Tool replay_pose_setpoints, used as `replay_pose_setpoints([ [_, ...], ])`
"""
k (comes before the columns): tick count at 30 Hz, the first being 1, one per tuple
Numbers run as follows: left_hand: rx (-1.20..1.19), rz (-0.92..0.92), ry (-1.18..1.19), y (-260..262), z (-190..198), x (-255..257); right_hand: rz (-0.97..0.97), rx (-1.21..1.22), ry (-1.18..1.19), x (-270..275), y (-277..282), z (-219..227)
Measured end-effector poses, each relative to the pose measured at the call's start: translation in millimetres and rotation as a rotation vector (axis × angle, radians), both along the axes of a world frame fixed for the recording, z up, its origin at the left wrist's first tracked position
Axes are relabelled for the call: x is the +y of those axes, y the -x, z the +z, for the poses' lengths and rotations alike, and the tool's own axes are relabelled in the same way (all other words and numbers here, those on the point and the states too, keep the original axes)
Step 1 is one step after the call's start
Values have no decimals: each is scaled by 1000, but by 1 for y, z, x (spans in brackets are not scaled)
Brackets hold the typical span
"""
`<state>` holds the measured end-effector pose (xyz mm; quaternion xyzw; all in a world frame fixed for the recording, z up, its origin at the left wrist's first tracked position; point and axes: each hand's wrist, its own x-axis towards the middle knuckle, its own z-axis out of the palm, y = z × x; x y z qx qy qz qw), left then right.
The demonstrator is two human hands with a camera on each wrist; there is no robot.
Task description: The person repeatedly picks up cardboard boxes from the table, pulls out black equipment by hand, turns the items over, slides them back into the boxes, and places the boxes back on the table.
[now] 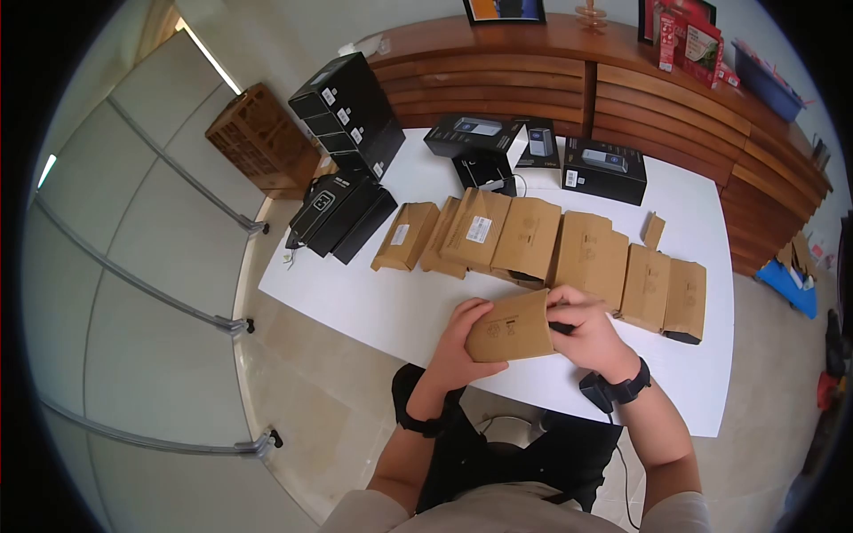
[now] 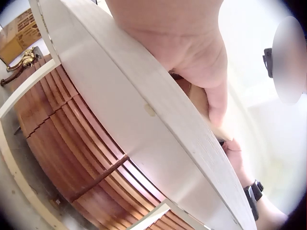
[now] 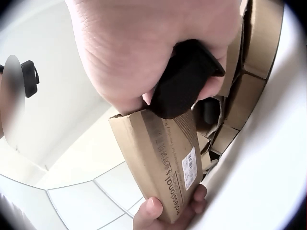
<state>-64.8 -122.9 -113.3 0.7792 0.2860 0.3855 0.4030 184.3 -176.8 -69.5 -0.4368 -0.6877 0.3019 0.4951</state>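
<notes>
A brown cardboard box (image 1: 508, 329) is held over the table's front edge, its printed side up in the head view. My left hand (image 1: 456, 348) grips its left end, with the thumb along the near edge. At its right end my right hand (image 1: 588, 330) pinches a black object (image 3: 180, 84), which sits at the box's open end in the right wrist view. A white label (image 3: 190, 168) shows on the box (image 3: 160, 163) there. How far the black object reaches inside is hidden.
Several brown boxes (image 1: 530, 233) lie in a row beyond my hands. Black boxes (image 1: 348, 115) are stacked at the back left, others (image 1: 606, 169) at the back. A black device with a cable (image 1: 593, 391) lies by my right wrist. A wooden cabinet (image 1: 498, 75) stands behind the white table (image 1: 346, 298).
</notes>
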Motion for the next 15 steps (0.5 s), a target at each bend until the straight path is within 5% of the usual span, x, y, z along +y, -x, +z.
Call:
replay_pose_setpoints([
  [6,36,12,-31,-2,2,-3,31,-82,50,2,-8,4],
  [12,-106,73,-64,-1,-10,1,-127,182,157,0,-12,2],
  [15,-289,102,239,2,-16,0,-80,238,297,-2,-16,2],
])
